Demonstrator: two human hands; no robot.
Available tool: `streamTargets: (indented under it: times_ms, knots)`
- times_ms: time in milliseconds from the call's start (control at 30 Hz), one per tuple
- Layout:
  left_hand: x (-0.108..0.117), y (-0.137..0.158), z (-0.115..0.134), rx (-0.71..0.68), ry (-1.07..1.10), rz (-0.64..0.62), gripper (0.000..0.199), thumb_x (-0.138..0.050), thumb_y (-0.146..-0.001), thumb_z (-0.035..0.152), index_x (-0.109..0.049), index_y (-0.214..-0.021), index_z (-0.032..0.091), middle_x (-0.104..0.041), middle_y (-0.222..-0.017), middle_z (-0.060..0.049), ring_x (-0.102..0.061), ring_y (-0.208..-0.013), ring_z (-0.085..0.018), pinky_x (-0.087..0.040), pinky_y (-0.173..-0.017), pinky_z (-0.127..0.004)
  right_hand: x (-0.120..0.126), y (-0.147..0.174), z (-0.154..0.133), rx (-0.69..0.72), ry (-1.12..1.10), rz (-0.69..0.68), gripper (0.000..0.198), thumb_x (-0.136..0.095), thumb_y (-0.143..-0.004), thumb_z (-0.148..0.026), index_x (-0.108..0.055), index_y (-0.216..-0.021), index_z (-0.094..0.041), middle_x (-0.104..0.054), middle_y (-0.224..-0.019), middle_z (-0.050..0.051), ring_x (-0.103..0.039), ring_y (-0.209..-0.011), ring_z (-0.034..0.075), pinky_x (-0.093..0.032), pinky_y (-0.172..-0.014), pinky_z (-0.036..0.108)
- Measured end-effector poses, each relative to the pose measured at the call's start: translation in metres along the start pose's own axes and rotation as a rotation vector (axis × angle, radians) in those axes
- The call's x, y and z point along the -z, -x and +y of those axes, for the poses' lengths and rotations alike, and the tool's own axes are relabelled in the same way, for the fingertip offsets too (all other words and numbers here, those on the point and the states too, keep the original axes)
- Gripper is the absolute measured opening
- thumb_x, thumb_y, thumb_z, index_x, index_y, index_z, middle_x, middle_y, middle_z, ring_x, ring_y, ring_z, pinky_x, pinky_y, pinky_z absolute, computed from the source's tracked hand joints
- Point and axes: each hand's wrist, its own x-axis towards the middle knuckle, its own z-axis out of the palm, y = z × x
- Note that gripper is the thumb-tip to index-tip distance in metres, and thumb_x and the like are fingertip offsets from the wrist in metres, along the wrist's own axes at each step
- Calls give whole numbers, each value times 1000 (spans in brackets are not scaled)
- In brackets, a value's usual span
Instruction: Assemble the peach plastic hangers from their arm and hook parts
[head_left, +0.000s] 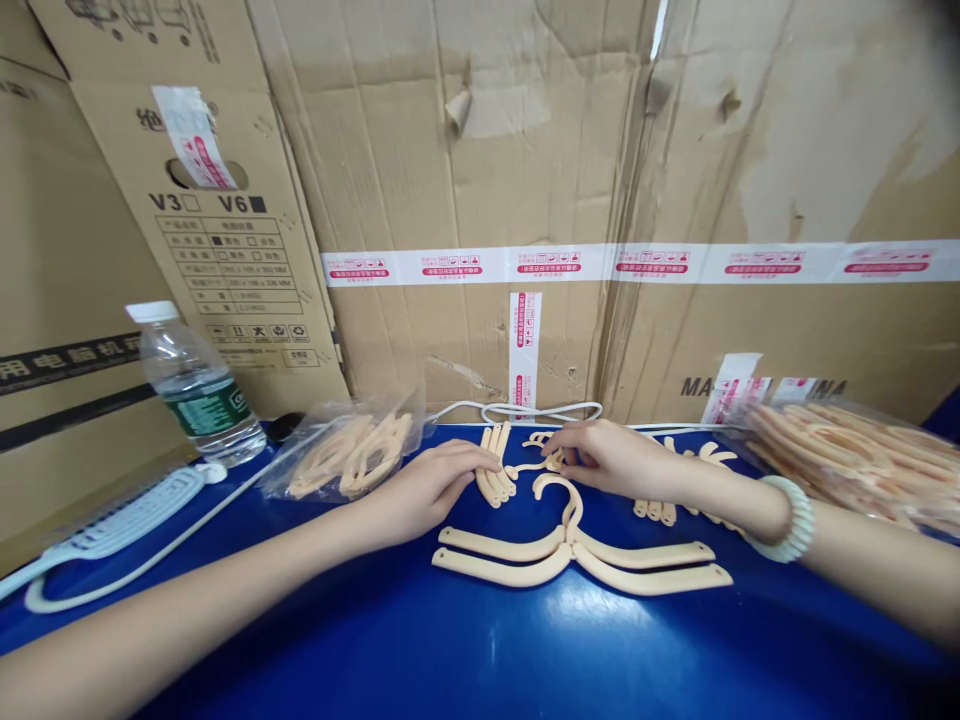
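Observation:
My left hand [439,482] reaches over the blue tabletop with its fingers stretched and thumb apart, the fingertips at a small stack of beige curved hanger arms [495,485]. Farther right, my right hand [611,460] has its fingers bent in a pinch on a small beige hanger hook [553,461] among other loose hook pieces. Just in front of both hands lie two beige folding hangers [510,572], arms spread and hooks pointing away from me. More loose arms [654,512] show partly under my right wrist.
Clear bags of beige hanger parts lie at left [352,455] and right [847,460]. A water bottle [199,385] stands at the left behind a pale blue slatted plastic object [135,515]. A white cable [187,530] crosses the table. Cardboard boxes [465,200] wall off the back.

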Motion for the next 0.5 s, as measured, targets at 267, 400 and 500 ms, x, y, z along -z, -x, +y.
streamTargets:
  times_ms: [267, 400, 500]
  knots:
    - [2, -8, -4, -59, -34, -70, 25, -48, -93, 5, -66, -104, 20, -69, -105, -6, -61, -102, -19, -50, -92, -36, -13, -4, 5, 77, -69, 60, 14, -58, -87, -13, -70, -90, -18, -67, -88, 6, -62, -75, 17, -45, -66, 25]
    - [-4, -5, -6, -61, -45, -73, 24, -50, -92, 4, -63, -103, 20, -66, -107, -6, -59, -103, -19, -49, -91, -34, -11, -2, 3, 37, -106, 197, 15, -51, -92, -18, -66, -93, -17, -63, -83, 6, -60, -75, 18, -46, -67, 28]
    - [-6, -3, -8, -53, -54, -77, 21, -48, -94, 5, -61, -103, 19, -63, -108, -6, -58, -104, -19, -48, -90, -32, -7, 4, -1, -64, -343, 401, 16, -46, -97, -31, -57, -99, -19, -59, -84, 4, -57, -67, 16, -47, -58, 26]
